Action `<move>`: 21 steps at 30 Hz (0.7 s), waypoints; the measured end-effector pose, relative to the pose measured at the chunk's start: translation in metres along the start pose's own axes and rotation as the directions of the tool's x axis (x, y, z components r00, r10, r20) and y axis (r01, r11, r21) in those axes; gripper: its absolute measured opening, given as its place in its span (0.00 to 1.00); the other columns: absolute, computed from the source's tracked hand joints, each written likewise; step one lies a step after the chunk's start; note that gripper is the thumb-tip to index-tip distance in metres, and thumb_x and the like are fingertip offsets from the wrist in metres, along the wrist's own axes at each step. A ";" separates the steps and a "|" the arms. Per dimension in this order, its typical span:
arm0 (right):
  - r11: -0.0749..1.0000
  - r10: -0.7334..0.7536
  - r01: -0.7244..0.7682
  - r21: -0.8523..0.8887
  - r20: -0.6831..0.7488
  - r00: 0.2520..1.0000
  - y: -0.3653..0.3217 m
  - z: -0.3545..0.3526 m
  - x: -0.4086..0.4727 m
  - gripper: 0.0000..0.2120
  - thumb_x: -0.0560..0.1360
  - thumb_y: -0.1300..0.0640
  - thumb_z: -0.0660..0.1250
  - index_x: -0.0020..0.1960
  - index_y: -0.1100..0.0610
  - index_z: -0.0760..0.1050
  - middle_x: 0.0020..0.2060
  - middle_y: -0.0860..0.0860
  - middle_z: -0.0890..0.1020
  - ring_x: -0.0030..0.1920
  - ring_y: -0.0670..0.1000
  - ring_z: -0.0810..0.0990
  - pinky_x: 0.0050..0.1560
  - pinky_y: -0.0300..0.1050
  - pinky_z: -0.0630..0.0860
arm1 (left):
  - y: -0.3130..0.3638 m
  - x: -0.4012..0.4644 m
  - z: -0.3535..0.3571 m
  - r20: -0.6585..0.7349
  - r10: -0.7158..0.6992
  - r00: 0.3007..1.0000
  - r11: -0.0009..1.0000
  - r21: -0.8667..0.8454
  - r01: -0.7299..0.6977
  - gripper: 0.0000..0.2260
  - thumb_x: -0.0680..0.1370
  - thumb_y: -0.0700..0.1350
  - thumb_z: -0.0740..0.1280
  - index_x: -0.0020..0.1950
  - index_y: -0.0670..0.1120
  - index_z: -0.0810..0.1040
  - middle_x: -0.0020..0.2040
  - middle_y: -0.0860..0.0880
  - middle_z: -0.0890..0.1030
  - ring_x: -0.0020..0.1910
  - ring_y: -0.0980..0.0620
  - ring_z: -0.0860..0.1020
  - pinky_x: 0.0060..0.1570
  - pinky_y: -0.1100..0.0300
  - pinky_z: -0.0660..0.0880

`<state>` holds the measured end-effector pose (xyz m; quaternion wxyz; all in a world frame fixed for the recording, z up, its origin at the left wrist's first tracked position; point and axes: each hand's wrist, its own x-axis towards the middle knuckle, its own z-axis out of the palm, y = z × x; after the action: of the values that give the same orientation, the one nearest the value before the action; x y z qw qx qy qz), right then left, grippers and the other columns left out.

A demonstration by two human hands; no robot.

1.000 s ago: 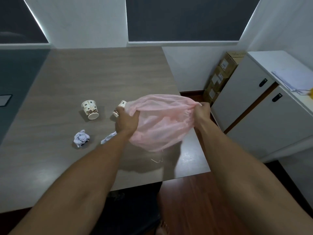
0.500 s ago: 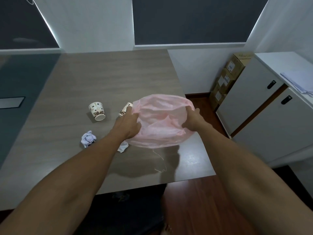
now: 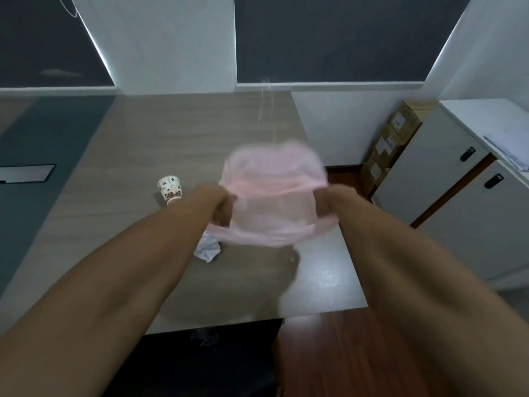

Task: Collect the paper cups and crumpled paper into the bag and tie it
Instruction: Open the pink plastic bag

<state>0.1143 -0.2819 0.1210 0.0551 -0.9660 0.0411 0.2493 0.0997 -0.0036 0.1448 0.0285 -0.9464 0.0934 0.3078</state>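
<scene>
Fingers of left hand [image 3: 221,206] and right hand [image 3: 325,203] pinch opposite rims of pink bag [image 3: 274,202]. Bag now flicked upward, blurred, ballooning above table [image 3: 128,173]; half second ago hung lower, slack. Mouth opening, likely ready for filling. Paper cup [image 3: 170,189] at far left, crumpled paper [image 3: 207,249] near left arm, both uncollected.

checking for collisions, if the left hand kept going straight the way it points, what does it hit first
Likely only the pink bag that the left hand already grips; beyond it, bare table, then the wall. Blur leaves depth unclear.

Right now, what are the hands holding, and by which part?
Both hold the pink bag above the table: left hand grips its left edge, right hand its right edge. Blur hides exact finger placement.
</scene>
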 end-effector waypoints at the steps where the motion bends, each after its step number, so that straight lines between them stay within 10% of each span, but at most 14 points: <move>1: 0.996 0.035 -0.021 -0.092 0.164 0.986 0.005 0.010 0.001 0.35 0.69 0.47 0.74 0.74 0.48 0.67 0.66 0.54 0.76 0.63 0.58 0.78 0.64 0.56 0.76 | -0.001 -0.003 0.008 0.105 -0.004 0.994 1.000 -0.020 0.006 0.43 0.73 0.49 0.78 0.81 0.52 0.57 0.76 0.46 0.70 0.67 0.43 0.75 0.66 0.50 0.73; 4: 0.987 -0.086 0.068 0.143 0.125 0.988 0.000 0.006 -0.003 0.48 0.63 0.51 0.80 0.76 0.46 0.58 0.60 0.53 0.78 0.54 0.56 0.81 0.54 0.56 0.83 | -0.004 -0.010 -0.002 -0.106 0.006 0.994 0.939 -0.341 -0.042 0.54 0.65 0.56 0.83 0.82 0.53 0.54 0.75 0.46 0.71 0.63 0.42 0.77 0.58 0.52 0.76; 8: 0.938 -0.120 0.176 0.299 -0.197 0.973 -0.015 -0.018 0.000 0.46 0.70 0.56 0.78 0.78 0.45 0.54 0.67 0.57 0.70 0.59 0.60 0.77 0.52 0.54 0.82 | -0.021 -0.017 -0.023 -0.355 -0.088 0.931 0.951 -0.308 -0.028 0.51 0.69 0.46 0.80 0.83 0.53 0.50 0.69 0.36 0.75 0.61 0.36 0.78 0.55 0.50 0.77; 21: 0.798 -0.345 0.483 0.359 -0.385 0.856 -0.112 -0.030 0.000 0.52 0.65 0.64 0.77 0.80 0.45 0.54 0.65 0.58 0.71 0.60 0.60 0.76 0.54 0.56 0.81 | -0.127 -0.104 -0.012 -0.400 -0.417 0.816 0.882 -0.394 0.257 0.51 0.67 0.42 0.79 0.81 0.51 0.51 0.63 0.36 0.76 0.58 0.35 0.78 0.55 0.45 0.79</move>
<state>0.1407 -0.1745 0.1571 0.3207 -0.9385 -0.1101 0.0650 0.0487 0.1357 0.2147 -0.0954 -0.9852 -0.1256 0.0677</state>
